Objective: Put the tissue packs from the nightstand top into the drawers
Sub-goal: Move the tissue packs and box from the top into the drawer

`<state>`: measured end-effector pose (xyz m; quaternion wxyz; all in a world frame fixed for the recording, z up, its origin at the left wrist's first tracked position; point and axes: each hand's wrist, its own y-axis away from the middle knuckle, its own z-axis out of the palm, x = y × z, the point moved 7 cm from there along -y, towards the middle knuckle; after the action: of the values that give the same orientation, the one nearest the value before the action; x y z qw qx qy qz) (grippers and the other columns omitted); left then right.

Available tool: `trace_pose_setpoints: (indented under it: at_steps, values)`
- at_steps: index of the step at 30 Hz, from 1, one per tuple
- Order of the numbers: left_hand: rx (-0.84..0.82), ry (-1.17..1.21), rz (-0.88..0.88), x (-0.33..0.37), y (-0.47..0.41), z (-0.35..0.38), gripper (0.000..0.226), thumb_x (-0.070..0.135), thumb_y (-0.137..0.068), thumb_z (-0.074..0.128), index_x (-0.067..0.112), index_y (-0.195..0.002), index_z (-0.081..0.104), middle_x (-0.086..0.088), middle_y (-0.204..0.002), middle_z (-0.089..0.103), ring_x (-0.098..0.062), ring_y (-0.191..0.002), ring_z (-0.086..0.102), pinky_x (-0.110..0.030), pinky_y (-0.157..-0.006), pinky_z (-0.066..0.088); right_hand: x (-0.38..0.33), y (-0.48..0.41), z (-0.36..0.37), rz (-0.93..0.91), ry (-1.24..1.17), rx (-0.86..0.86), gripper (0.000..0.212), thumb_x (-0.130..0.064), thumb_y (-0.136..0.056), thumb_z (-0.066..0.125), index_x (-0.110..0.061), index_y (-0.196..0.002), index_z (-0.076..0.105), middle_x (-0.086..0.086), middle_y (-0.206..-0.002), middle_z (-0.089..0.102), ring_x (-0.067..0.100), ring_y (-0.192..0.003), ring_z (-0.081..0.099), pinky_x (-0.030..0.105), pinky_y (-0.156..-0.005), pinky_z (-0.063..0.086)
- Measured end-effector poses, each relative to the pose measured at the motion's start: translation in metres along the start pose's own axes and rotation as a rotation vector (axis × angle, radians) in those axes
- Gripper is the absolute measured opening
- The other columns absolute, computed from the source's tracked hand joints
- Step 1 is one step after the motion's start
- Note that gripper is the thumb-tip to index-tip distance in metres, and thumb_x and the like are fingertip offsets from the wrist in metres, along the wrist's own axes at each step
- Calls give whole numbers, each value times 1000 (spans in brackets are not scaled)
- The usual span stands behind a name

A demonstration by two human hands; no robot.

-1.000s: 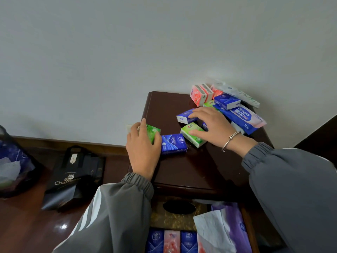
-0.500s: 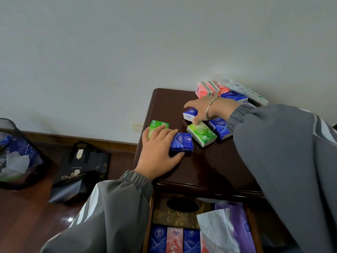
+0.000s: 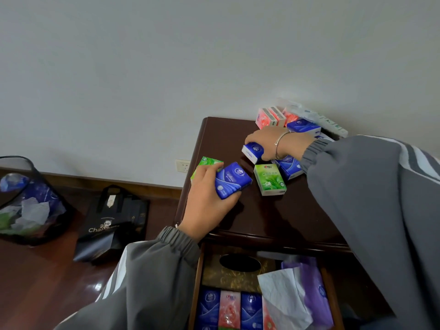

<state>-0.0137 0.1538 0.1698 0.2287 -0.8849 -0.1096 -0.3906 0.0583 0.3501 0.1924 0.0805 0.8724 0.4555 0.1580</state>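
The dark wooden nightstand top [image 3: 273, 217] carries several tissue packs. My left hand [image 3: 207, 203] grips a blue pack [image 3: 232, 181] and a green pack [image 3: 207, 163] near the top's left edge. My right hand [image 3: 273, 144] is closed over another blue pack [image 3: 252, 151] further back. Between the hands a light green pack [image 3: 269, 178] lies flat, with a blue pack [image 3: 289, 166] beside it. Pink packs [image 3: 267, 117] and more blue ones are piled at the back right corner. The open drawer [image 3: 196, 282] below holds a row of blue and pink packs [image 3: 228, 308].
In the drawer are also a gold tissue box [image 3: 238, 270] and a purple pack with a loose white tissue [image 3: 285, 296]. On the wooden floor at left stand a black paper bag [image 3: 112, 222] and a bin [image 3: 26, 203] with rubbish. A wall socket [image 3: 182, 165] sits behind.
My left hand has closed around the blue pack and tilted it up off the top. My right hand has stayed gripping the small blue pack further back.
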Motion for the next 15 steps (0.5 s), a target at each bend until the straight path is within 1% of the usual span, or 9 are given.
trace_pose_setpoints:
  at_steps: [1, 2, 4, 6, 8, 10, 12, 13, 15]
  values:
    - [30, 67, -65, -2, 3, -5, 60, 32, -73, 78, 20, -124, 49, 4, -117, 44, -3, -106, 48, -8, -89, 39, 2, 6, -8, 6, -9, 107, 60, -26, -76, 66, -23, -132, 43, 5, -126, 54, 28, -113, 50, 38, -86, 44]
    - [62, 126, -131, -5, 7, -9, 56, 31, -73, 78, 23, -119, 48, 5, -115, 42, -2, -104, 49, -7, -87, 40, 3, 15, -18, 15, -17, 235, 61, -31, -75, 67, -23, -131, 45, 5, -124, 54, 28, -113, 49, 39, -89, 42]
    - [112, 269, -252, -9, 14, -15, 54, 27, -72, 79, 27, -113, 43, 4, -114, 45, -6, -104, 53, -17, -88, 45, 0, 40, -37, 22, -111, 466, 64, -39, -70, 70, -21, -127, 48, 6, -120, 55, 28, -110, 50, 39, -93, 39]
    - [119, 442, -349, -7, 22, -17, 54, 20, -72, 80, 26, -110, 42, 5, -110, 53, -8, -99, 60, -30, -86, 53, -9, 71, -48, 11, -370, 609, 64, -40, -67, 73, -19, -123, 49, 5, -114, 54, 24, -105, 53, 36, -88, 44]
    - [98, 568, -412, 0, 30, -16, 54, 17, -72, 80, 27, -108, 41, 8, -103, 58, -7, -90, 65, -34, -79, 56, -23, 104, -51, 7, -596, 696, 64, -42, -66, 75, -19, -118, 48, 0, -110, 51, 14, -97, 52, 23, -75, 46]
    - [94, 647, -456, 9, 40, -14, 55, 16, -70, 82, 28, -105, 42, 6, -99, 61, -9, -83, 67, -35, -72, 57, -37, 137, -46, 28, -719, 776, 60, -44, -66, 75, -21, -114, 48, -6, -105, 49, 5, -88, 49, 9, -68, 38]
    - [116, 699, -467, 18, 51, -13, 57, 15, -68, 83, 27, -106, 43, 2, -100, 64, -10, -80, 67, -31, -68, 57, -48, 166, -33, 65, -880, 798, 55, -44, -67, 75, -25, -110, 46, -11, -102, 52, -1, -86, 50, 6, -67, 40]
    - [117, 716, -460, 23, 57, -12, 58, 14, -67, 84, 28, -107, 44, 2, -102, 65, -8, -81, 68, -26, -67, 57, -52, 177, -23, 90, -988, 784, 53, -44, -68, 76, -27, -107, 45, -13, -101, 56, -3, -87, 54, 5, -69, 42]
    - [90, 728, -453, 32, 71, -7, 58, 17, -68, 84, 28, -112, 48, 5, -104, 66, -3, -84, 67, -20, -68, 55, -57, 193, 2, 168, -1269, 728, 56, -48, -64, 78, -27, -105, 46, -10, -98, 65, -4, -83, 62, 12, -70, 49]
